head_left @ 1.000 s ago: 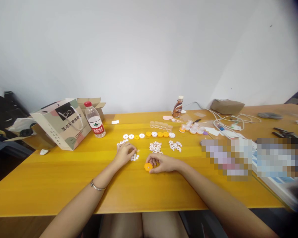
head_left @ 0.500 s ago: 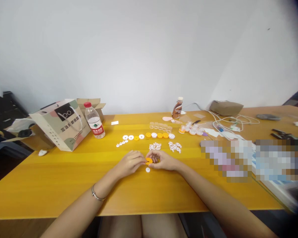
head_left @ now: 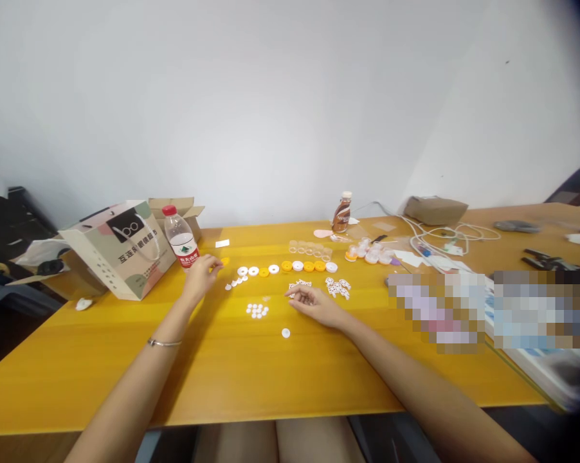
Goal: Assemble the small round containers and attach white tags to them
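Observation:
My left hand (head_left: 204, 273) reaches out past the left end of the disc row, its fingertips closed on an orange ring (head_left: 225, 262) beside the water bottle (head_left: 180, 238). My right hand (head_left: 316, 303) hovers over the table, fingers loosely bent and apart, holding nothing. In front of it lies one small white round piece (head_left: 285, 333). A cluster of small white discs (head_left: 256, 310) sits between the hands. Beyond run white rings (head_left: 242, 271), an orange ring (head_left: 263, 272) and several orange and white round caps (head_left: 308, 266). Small white pegged pieces (head_left: 235, 283) lie below the rings.
White cut-out pieces (head_left: 337, 287) lie in piles, one partly behind my right hand. Clear cups (head_left: 310, 248), a brown drink bottle (head_left: 341, 213) and white cables (head_left: 435, 235) are at the back. A paper bag (head_left: 121, 251) stands left.
My left hand has moved away from my right hand, forward and left, with the orange ring. My right hand has let go of the ring, and the small white discs have come into view.

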Tool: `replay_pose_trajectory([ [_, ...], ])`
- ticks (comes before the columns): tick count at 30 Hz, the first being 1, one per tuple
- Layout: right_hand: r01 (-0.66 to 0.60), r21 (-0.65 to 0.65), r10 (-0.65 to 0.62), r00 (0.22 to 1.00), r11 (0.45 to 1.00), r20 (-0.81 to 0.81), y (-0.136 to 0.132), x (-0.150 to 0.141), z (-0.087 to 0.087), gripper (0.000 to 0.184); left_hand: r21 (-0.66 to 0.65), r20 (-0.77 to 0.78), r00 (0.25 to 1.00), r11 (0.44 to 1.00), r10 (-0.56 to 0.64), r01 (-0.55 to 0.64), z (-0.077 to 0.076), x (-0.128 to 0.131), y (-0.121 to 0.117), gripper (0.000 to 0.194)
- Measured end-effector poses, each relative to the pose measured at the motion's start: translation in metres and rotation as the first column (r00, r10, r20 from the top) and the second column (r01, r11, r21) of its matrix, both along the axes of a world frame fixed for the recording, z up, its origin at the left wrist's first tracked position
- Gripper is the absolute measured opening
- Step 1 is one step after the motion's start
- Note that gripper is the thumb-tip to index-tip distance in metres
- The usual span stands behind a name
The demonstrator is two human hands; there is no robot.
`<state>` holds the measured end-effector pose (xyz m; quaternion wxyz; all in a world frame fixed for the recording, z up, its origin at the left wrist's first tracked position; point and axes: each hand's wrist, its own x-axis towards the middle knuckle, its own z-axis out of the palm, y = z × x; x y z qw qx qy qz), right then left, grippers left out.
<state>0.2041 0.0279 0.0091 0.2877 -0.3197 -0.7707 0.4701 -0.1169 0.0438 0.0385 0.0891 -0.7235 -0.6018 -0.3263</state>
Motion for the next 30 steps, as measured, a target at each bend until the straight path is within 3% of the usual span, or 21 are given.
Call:
replay_pose_trajectory([
  [5,0.04,0.009,-0.04,0.999,0.999,-0.013,-0.001,0.001,0.002,0.033,-0.164,-0.193,0.979,0.986,-0.061,0.029,-0.008,0.017,0.02,0.018],
  [9,0.047,0.019,-0.047,0.999,0.999,-0.016,-0.001,0.002,0.002,0.032,-0.232,-0.253,0.961,0.972,-0.11,0.05,-0.013,0.027,0.028,0.018],
  [16,0.094,0.036,-0.093,0.995,0.995,-0.023,0.002,0.005,0.001,0.032,-0.247,-0.26,0.961,0.969,-0.095,0.029,-0.017,0.025,0.029,0.021],
  [19,0.122,0.038,-0.121,0.992,0.992,-0.027,0.002,0.006,0.003,0.032,-0.196,-0.222,0.972,0.98,-0.071,0.027,-0.016,0.035,0.019,0.024],
  [22,0.169,0.069,-0.167,0.985,0.983,-0.031,0.004,0.006,0.003,0.032,-0.142,-0.137,0.969,0.972,-0.207,0.188,-0.011,0.056,-0.005,0.028],
  [24,0.218,0.126,-0.215,0.976,0.968,-0.037,0.01,0.008,0.003,0.031,-0.178,-0.117,0.914,0.913,-0.39,0.367,-0.007,0.073,-0.026,0.03],
  [27,0.38,0.292,-0.377,0.924,0.878,-0.068,0.029,0.022,0.001,0.028,-0.289,-0.116,0.85,0.836,-0.513,0.466,-0.003,0.097,-0.056,0.042],
  [28,0.455,0.371,-0.46,0.884,0.809,-0.082,0.037,0.031,0.0,0.027,-0.319,-0.127,0.828,0.813,-0.547,0.488,-0.003,0.103,-0.063,0.045],
  [30,0.574,0.54,-0.624,0.774,0.616,-0.11,0.057,0.053,-0.003,0.026,-0.344,-0.174,0.783,0.782,-0.597,0.52,-0.007,0.113,-0.074,0.045],
])
